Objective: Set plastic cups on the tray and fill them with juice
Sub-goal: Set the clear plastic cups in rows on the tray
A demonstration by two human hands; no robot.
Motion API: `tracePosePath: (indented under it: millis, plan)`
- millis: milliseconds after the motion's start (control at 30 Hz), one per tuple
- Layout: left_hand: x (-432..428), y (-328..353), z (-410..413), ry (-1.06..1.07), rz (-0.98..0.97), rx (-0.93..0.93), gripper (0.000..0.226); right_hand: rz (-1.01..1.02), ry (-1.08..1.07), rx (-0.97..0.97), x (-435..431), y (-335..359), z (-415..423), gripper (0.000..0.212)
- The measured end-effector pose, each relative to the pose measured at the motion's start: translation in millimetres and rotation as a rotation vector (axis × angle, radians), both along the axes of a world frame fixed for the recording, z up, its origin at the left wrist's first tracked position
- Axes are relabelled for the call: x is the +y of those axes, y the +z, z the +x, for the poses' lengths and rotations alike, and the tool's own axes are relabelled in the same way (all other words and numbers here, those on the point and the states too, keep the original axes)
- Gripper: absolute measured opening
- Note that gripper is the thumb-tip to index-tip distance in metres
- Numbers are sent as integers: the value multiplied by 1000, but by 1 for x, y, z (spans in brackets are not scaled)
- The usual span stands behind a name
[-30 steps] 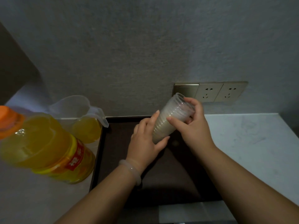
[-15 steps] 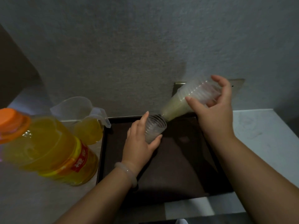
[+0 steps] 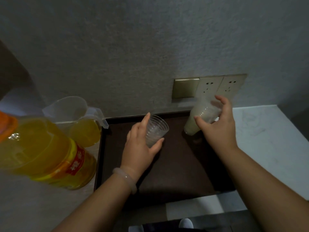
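A dark brown tray (image 3: 175, 166) lies on the white counter against the wall. My left hand (image 3: 140, 148) grips a few nested clear plastic cups (image 3: 156, 130), mouth up and tilted, over the tray's back middle. My right hand (image 3: 217, 126) holds the taller stack of cups (image 3: 199, 117) at the tray's back right corner, its lower end near the tray. A big bottle of orange juice (image 3: 40, 153) with an orange cap stands close at the left. Behind it a clear pitcher (image 3: 80, 124) holds some juice.
Wall sockets (image 3: 217, 85) and a brass plate sit above the tray's back right corner. White counter (image 3: 270, 136) stretches to the right of the tray. The counter's front edge runs just below the tray, with shoes visible beneath.
The stack has been pulled apart: my left hand kept a few cups and turned them mouth up, while my right hand carried the rest right and down to the tray's corner.
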State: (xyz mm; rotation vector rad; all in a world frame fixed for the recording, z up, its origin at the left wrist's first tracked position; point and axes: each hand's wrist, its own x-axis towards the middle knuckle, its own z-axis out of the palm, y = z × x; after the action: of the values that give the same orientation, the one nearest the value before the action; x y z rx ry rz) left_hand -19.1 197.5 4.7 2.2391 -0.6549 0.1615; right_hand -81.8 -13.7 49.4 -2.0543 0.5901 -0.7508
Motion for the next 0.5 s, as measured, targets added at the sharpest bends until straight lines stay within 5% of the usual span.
tracePosePath:
  millis: [500]
  plan:
    - [-7,-5,-4,-23,73,-6,89,-145,95,32,19,-27,-52,69]
